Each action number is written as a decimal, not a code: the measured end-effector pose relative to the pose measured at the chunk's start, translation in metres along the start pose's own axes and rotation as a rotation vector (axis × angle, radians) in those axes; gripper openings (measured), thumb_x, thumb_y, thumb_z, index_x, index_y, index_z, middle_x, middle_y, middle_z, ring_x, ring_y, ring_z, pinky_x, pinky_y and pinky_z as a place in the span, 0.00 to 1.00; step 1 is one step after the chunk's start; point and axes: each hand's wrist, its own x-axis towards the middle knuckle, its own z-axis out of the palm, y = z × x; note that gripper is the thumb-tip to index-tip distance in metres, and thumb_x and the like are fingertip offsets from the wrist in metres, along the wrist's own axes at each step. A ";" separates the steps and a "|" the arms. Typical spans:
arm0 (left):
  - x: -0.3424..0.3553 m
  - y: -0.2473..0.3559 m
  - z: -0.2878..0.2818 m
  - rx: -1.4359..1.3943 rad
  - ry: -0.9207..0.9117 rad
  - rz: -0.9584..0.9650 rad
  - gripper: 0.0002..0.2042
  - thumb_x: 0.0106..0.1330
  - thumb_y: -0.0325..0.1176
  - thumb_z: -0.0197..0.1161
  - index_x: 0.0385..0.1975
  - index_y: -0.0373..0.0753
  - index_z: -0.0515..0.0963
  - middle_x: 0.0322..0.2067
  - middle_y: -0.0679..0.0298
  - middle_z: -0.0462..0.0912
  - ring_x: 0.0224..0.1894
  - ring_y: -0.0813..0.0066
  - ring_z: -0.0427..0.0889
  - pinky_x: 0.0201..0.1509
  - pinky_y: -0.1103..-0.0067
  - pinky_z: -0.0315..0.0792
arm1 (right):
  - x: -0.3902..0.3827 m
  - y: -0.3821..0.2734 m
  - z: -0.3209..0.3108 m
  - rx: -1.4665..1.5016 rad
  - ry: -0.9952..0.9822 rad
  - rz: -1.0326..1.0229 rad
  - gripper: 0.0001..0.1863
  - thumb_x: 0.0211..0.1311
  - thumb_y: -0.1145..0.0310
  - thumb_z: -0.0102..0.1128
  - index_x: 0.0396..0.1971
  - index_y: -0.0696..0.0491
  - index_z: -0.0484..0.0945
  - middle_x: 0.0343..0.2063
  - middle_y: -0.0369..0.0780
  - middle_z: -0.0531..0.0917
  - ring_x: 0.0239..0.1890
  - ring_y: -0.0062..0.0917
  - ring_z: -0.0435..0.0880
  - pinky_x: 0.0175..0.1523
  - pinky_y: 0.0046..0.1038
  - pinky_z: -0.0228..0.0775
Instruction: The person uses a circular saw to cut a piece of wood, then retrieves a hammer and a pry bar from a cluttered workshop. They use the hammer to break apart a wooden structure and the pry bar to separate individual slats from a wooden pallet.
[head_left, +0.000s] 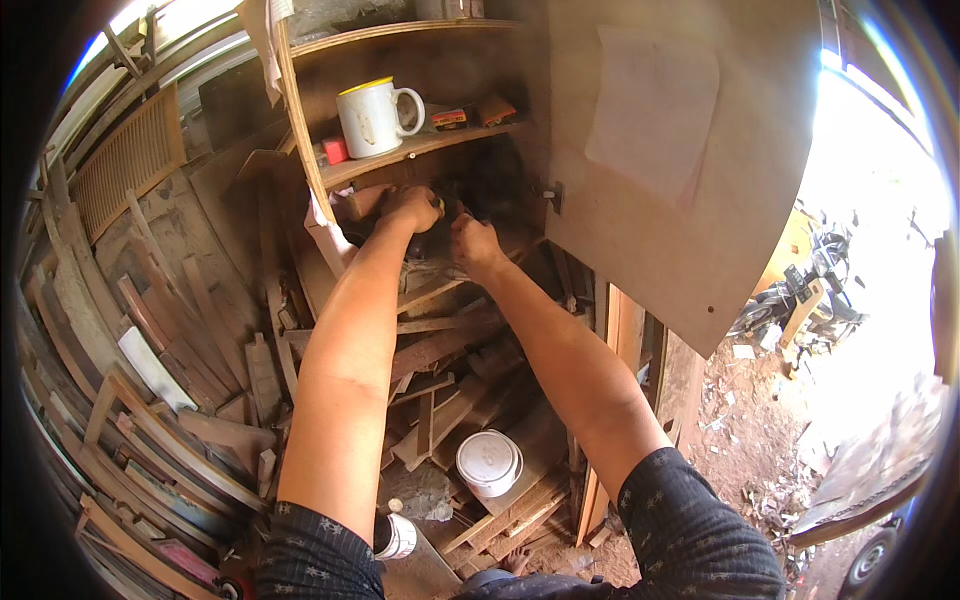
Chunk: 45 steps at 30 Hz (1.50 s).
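A: Left hand (410, 210)?
B: Inside the cabinet (297, 110), below the left half of the mug's shelf (430, 149). Fingers curled; a small yellow item (439, 207) shows at them, above the lower shelf (432, 291). Clamped on it or merely beside it: cannot tell.
A: Right hand (476, 246)?
B: Just right of the left, near the lower shelf's front edge. Fingers curled; grip hidden, cannot tell.
A: Mug's shelf?
B: Red block (335, 150) at left end, white mug (368, 122) beside it, red-and-yellow box (450, 119) toward right end.
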 end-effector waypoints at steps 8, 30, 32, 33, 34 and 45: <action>0.021 -0.028 0.029 0.103 0.388 -0.019 0.20 0.70 0.47 0.53 0.54 0.44 0.80 0.63 0.56 0.74 0.68 0.51 0.68 0.71 0.61 0.64 | -0.035 -0.032 0.005 0.299 -0.090 -0.137 0.10 0.63 0.74 0.49 0.22 0.47 0.61 0.14 0.29 0.62 0.13 0.17 0.58 0.17 0.24 0.48; -0.267 0.099 0.065 -1.771 -0.230 0.012 0.24 0.70 0.40 0.63 0.61 0.35 0.70 0.49 0.52 0.83 0.44 0.66 0.85 0.49 0.72 0.79 | -0.315 -0.003 -0.045 -1.198 -0.002 -0.766 0.15 0.70 0.64 0.51 0.48 0.59 0.75 0.41 0.53 0.82 0.47 0.46 0.81 0.51 0.41 0.73; -0.309 0.074 0.097 -1.785 -0.139 -0.070 0.18 0.71 0.35 0.61 0.58 0.37 0.71 0.43 0.55 0.84 0.38 0.65 0.85 0.43 0.71 0.80 | -0.337 -0.021 -0.064 -1.317 -0.121 -0.691 0.17 0.68 0.62 0.54 0.49 0.57 0.76 0.42 0.54 0.80 0.46 0.52 0.79 0.51 0.45 0.73; -0.337 0.062 0.113 -1.868 -0.141 -0.168 0.15 0.71 0.33 0.60 0.55 0.38 0.72 0.36 0.59 0.83 0.31 0.67 0.83 0.35 0.70 0.79 | -0.344 -0.027 -0.076 -1.221 0.114 -0.854 0.12 0.66 0.67 0.59 0.45 0.57 0.79 0.38 0.51 0.82 0.45 0.44 0.83 0.50 0.40 0.74; -0.368 0.049 0.128 -1.793 -0.112 -0.273 0.13 0.72 0.34 0.60 0.51 0.37 0.73 0.33 0.61 0.81 0.26 0.69 0.80 0.28 0.71 0.77 | -0.352 -0.045 -0.093 -1.249 0.256 -0.872 0.19 0.62 0.66 0.62 0.52 0.57 0.76 0.45 0.52 0.81 0.52 0.47 0.78 0.57 0.43 0.70; -0.808 -0.086 0.265 -1.479 -0.135 -1.268 0.09 0.66 0.31 0.57 0.39 0.30 0.75 0.26 0.58 0.79 0.21 0.72 0.77 0.23 0.74 0.73 | -0.263 -0.136 -0.313 -1.397 0.475 -0.861 0.39 0.60 0.45 0.69 0.57 0.65 0.73 0.50 0.50 0.81 0.53 0.37 0.80 0.58 0.35 0.71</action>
